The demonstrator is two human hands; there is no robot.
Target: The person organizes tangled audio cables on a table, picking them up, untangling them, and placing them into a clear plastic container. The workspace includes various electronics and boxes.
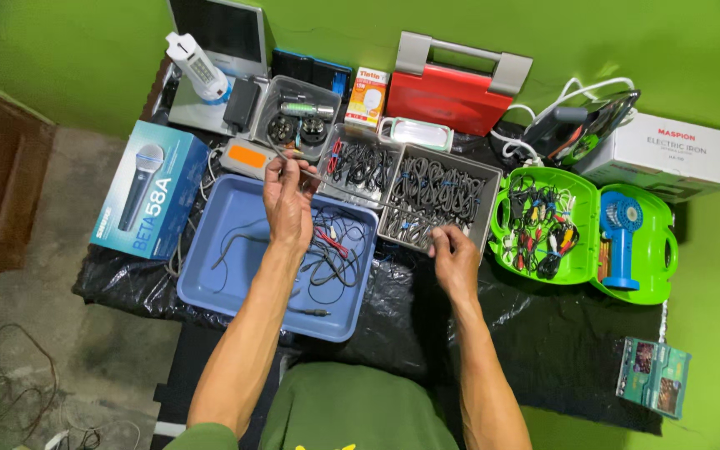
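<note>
My left hand (pixel 287 198) is raised over the far edge of a blue plastic tray (pixel 210 275), its fingers pinched on a thin dark cable (pixel 247 242) that trails down into the tray. More loose black and red cables (pixel 335 250) lie in that tray. My right hand (pixel 453 254) rests on the near edge of a grey metal tray (pixel 487 185) packed with bundled black cables, fingers curled at a bundle; whether it grips one I cannot tell.
A smaller grey tray of cables (pixel 358 167), a green case (pixel 581 225) with clips and a blue fan, a microphone box (pixel 147 190), a red case (pixel 456 87), a white appliance box (pixel 668 150), a laptop (pixel 222 37) and a lamp (pixel 197 67) crowd the black-covered table.
</note>
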